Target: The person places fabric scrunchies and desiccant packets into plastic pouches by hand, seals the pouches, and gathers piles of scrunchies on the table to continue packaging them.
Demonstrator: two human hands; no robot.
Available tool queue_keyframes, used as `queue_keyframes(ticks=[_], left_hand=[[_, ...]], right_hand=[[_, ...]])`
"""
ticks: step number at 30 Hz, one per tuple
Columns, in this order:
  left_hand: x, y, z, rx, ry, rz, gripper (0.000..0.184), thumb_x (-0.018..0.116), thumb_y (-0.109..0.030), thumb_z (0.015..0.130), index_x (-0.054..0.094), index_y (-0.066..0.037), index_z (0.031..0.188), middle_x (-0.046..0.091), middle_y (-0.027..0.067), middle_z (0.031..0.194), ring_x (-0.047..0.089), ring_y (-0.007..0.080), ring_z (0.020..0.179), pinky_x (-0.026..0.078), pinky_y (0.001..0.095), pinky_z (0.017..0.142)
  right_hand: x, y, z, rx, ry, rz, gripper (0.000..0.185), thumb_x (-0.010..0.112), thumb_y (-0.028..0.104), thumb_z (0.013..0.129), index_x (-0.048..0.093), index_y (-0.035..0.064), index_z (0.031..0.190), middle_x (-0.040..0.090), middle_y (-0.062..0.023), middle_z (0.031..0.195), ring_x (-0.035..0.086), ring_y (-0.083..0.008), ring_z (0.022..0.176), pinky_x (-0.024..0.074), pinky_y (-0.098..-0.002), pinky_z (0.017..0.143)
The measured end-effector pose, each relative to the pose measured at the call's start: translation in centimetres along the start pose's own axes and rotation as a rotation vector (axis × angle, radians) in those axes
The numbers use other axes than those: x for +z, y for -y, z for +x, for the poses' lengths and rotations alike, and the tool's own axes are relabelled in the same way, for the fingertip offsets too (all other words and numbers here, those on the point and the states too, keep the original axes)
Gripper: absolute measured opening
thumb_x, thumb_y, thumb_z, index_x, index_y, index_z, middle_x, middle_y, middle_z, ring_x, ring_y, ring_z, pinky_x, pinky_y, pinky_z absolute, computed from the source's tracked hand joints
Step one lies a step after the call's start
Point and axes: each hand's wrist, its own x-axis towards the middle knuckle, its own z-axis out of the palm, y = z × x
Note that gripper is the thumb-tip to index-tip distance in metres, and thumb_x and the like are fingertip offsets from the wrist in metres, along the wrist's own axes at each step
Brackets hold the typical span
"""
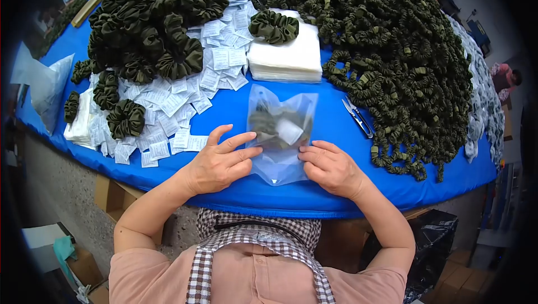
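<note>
A frosted clear plastic bag (278,161) is in front of me, with a dark green scrunchie (263,127) and a small white packet (289,132) inside it. My left hand (221,158) grips the bag's left edge with thumb and nearest fingers, its outer fingers spread apart. On the opposite edge, my right hand (332,168) pinches the plastic with bent fingers; its thumb is partly hidden. Behind the bag stands a stack of flat plastic bags (286,57), topped by another scrunchie (274,27). Small thread snips (357,118) lie right of the bag.
Many white packets (168,102) are scattered over the blue table cover (224,186) at left. A heap of gathered scrunchies (151,29) rises behind them, and tightly bunched ones (403,79) fill the right. A filled plastic sack (50,88) sits far left. Another person (504,77) is in the right background.
</note>
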Motion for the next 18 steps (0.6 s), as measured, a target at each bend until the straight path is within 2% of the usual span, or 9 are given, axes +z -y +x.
queue_keyframes(ticks=[2, 6, 7, 11, 12, 16, 18], left_hand=[[-0.2, 0.1, -0.1, -0.015, 0.010, -0.011, 0.008, 0.063, -0.009, 0.085, 0.056, -0.014, 0.086, 0.066, 0.0022, 0.110, 0.053, 0.0209, 0.123, 0.024, 0.0500, 0.111], [0.8, 0.0, 0.5, -0.307, -0.142, -0.236, 0.009, 0.059, -0.008, 0.087, 0.053, -0.012, 0.083, 0.065, 0.0027, 0.097, 0.057, 0.0225, 0.114, 0.025, 0.0488, 0.108], [1.1, -0.1, 0.7, -0.308, -0.143, -0.235, 0.009, 0.059, -0.008, 0.087, 0.053, -0.012, 0.083, 0.065, 0.0027, 0.097, 0.057, 0.0225, 0.114, 0.025, 0.0488, 0.108], [2.3, -0.7, 1.5, -0.550, -0.321, -0.339, 0.007, 0.056, -0.006, 0.088, 0.054, -0.010, 0.083, 0.061, 0.0032, 0.084, 0.060, 0.0227, 0.097, 0.028, 0.0462, 0.105], [2.3, -0.6, 1.5, -0.549, -0.322, -0.339, 0.007, 0.056, -0.006, 0.088, 0.054, -0.010, 0.083, 0.061, 0.0032, 0.084, 0.060, 0.0227, 0.097, 0.028, 0.0462, 0.105], [2.0, -0.6, 1.7, -0.622, -0.244, -0.310, 0.005, 0.056, -0.006, 0.087, 0.054, -0.009, 0.083, 0.059, 0.0034, 0.079, 0.058, 0.0226, 0.080, 0.036, 0.0423, 0.097], [1.7, -0.6, 2.2, -0.673, -0.178, -0.287, 0.005, 0.057, -0.007, 0.087, 0.054, -0.008, 0.083, 0.059, 0.0034, 0.078, 0.057, 0.0229, 0.078, 0.037, 0.0418, 0.095]], right_hand=[[0.4, 0.2, 0.0, 0.056, 0.003, 0.065, 0.008, 0.065, 0.004, 0.081, 0.058, 0.0068, 0.085, 0.065, -0.0056, 0.097, 0.064, -0.0193, 0.089, 0.0500, -0.0379, 0.094], [1.7, 0.2, -0.2, 0.387, -0.159, 0.232, 0.007, 0.062, 0.002, 0.083, 0.056, 0.0048, 0.082, 0.060, -0.0036, 0.076, 0.058, -0.0203, 0.065, 0.0498, -0.0380, 0.095], [1.8, 0.3, -0.1, 0.386, -0.159, 0.233, 0.007, 0.062, 0.002, 0.083, 0.056, 0.0048, 0.082, 0.060, -0.0036, 0.076, 0.058, -0.0203, 0.065, 0.0498, -0.0380, 0.095], [2.3, 0.7, 0.7, 0.601, -0.302, 0.275, 0.010, 0.061, 0.001, 0.083, 0.053, 0.0049, 0.079, 0.049, -0.0033, 0.060, 0.045, -0.0220, 0.051, 0.0513, -0.0380, 0.087], [2.3, 0.8, 0.8, 0.600, -0.302, 0.273, 0.010, 0.061, 0.001, 0.083, 0.053, 0.0049, 0.079, 0.049, -0.0033, 0.060, 0.045, -0.0220, 0.051, 0.0513, -0.0380, 0.087], [2.2, 1.2, 1.4, 0.736, -0.290, 0.291, 0.015, 0.062, 0.002, 0.083, 0.050, 0.0061, 0.074, 0.047, -0.0044, 0.059, 0.044, -0.0243, 0.051, 0.0498, -0.0373, 0.074], [2.7, 1.3, 1.7, 0.717, -0.276, 0.221, 0.014, 0.062, 0.003, 0.083, 0.050, 0.0060, 0.075, 0.048, -0.0048, 0.060, 0.044, -0.0240, 0.051, 0.0486, -0.0369, 0.072]])
